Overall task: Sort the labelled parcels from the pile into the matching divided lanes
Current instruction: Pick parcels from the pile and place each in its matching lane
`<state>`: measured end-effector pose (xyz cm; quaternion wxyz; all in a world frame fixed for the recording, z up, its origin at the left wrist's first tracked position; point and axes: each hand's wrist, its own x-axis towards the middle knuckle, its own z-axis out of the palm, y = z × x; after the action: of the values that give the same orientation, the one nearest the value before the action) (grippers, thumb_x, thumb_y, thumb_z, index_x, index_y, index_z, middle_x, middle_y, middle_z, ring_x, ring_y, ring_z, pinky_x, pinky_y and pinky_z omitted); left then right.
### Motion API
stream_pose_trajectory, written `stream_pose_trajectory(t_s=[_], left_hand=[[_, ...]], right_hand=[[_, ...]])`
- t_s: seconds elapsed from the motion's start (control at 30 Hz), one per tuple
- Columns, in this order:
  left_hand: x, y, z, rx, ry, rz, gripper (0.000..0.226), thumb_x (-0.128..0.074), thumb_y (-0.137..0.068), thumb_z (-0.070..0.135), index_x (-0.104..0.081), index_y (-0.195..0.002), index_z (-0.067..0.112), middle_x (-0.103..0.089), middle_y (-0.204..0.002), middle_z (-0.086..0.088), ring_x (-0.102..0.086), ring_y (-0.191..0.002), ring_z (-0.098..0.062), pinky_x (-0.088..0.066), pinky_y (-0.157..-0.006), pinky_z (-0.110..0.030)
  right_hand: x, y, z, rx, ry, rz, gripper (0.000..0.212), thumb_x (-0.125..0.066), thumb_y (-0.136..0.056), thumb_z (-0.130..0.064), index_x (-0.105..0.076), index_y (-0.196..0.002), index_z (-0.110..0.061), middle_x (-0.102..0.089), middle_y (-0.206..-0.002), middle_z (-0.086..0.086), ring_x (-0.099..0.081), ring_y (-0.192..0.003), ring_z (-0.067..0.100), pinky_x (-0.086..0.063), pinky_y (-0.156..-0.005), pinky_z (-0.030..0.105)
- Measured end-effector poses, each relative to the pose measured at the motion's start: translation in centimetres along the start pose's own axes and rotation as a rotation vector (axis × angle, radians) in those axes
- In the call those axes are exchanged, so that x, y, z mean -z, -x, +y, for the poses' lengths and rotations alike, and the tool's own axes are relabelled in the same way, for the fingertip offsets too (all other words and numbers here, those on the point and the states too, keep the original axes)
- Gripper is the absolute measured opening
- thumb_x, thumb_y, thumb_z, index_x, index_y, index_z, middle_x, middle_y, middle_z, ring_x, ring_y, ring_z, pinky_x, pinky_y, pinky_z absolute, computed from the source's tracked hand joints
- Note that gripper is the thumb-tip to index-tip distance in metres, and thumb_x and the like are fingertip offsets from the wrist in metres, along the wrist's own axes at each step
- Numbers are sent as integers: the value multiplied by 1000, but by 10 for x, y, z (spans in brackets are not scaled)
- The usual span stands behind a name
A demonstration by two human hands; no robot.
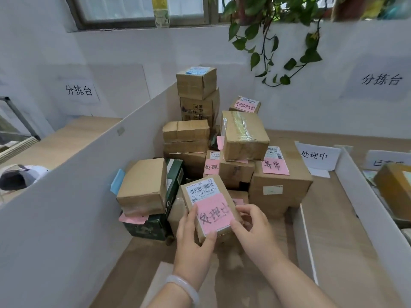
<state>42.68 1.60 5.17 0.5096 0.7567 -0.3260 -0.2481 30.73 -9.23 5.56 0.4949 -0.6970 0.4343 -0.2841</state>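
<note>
Left hand (192, 238): nearest, pale bracelet (184, 285) at the wrist; fingers curl round the small parcel's left edge.
Right hand (255, 230): thumb and fingers pinch the parcel's right edge.
Small parcel (209, 203): held tilted between both hands, just before the pile; barcode label above a handwritten pink note (214, 215).
Pile (244, 138): brown cartons stacked behind, several bearing pink notes, between a tall white divider (66, 196) and a low divider (304, 238).
Right lane: sign (317, 156) reading 处理中 at its far end.
</note>
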Motion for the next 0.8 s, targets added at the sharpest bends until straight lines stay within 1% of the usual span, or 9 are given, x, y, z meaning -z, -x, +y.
stream_pose_trajectory(t_s=[0.13,0.27,0.33,0.4,0.43,0.47,0.5,0.57,0.8], left_hand=[[9,19,8,-122,35,-77,68,-66,-91,21,-29,-131,62,-29,-151,14,-30,-130,10,-29,-94,-4],[16,38,26,-214,76,-184,62,-63,-93,30,-28,-129,67,-28,-151,13,-31,-135,1,-30,-101,-16],[19,46,34,-271,95,-242,63,-64,-93,29,-30,-130,67,-28,-150,14,-33,-133,4,-34,-101,-17],[19,54,41,-324,99,-309,68,-66,-92,30,-29,-134,68,-26,-150,17,-31,-134,7,-38,-108,-26],[18,59,43,-348,105,-342,70,-66,-91,27,-28,-135,67,-25,-150,17,-29,-133,11,-38,-109,-25],[16,64,44,-372,115,-378,71,-65,-92,24,-27,-136,66,-24,-149,17,-27,-129,19,-37,-106,-15],[13,71,45,-392,118,-420,71,-63,-93,22,-26,-136,64,-23,-148,17,-25,-123,27,-33,-98,-1],[5,88,45,-421,102,-518,68,-59,-96,23,-23,-138,62,-19,-148,17,-18,-117,34,-23,-84,11],[-25,160,49,-467,175,-746,59,-61,-95,19,-32,-131,56,-20,-145,9,-23,-120,28,-27,-83,9]], right_hand=[[10,40,-10,-25,-160,81,27,-68,-89,-20,-52,-107,-32,-60,-114,-14,-56,-110,-3,-49,-89,21],[20,84,-23,1,-230,240,29,-70,-87,-22,-55,-106,-39,-66,-107,-18,-60,-108,-1,-51,-91,31],[25,107,-32,19,-250,315,32,-70,-87,-17,-56,-108,-37,-66,-110,-17,-60,-109,-1,-52,-90,27],[31,130,-39,30,-252,383,35,-71,-87,-16,-56,-112,-37,-64,-114,-19,-59,-108,-4,-51,-89,24],[33,143,-41,37,-244,421,37,-71,-87,-16,-57,-113,-38,-64,-115,-20,-58,-108,-5,-50,-89,23],[35,156,-41,41,-237,456,38,-71,-86,-16,-57,-114,-38,-64,-116,-20,-58,-108,-5,-50,-89,23],[36,169,-40,31,-227,493,39,-72,-86,-15,-58,-114,-39,-64,-116,-21,-58,-108,-6,-49,-89,23],[38,195,-37,-8,-233,569,40,-71,-87,-16,-57,-114,-42,-62,-116,-23,-57,-109,-5,-50,-91,24],[64,289,-29,-91,-203,765,37,-69,-88,-18,-56,-108,-46,-62,-114,-25,-57,-104,-9,-52,-91,27]])
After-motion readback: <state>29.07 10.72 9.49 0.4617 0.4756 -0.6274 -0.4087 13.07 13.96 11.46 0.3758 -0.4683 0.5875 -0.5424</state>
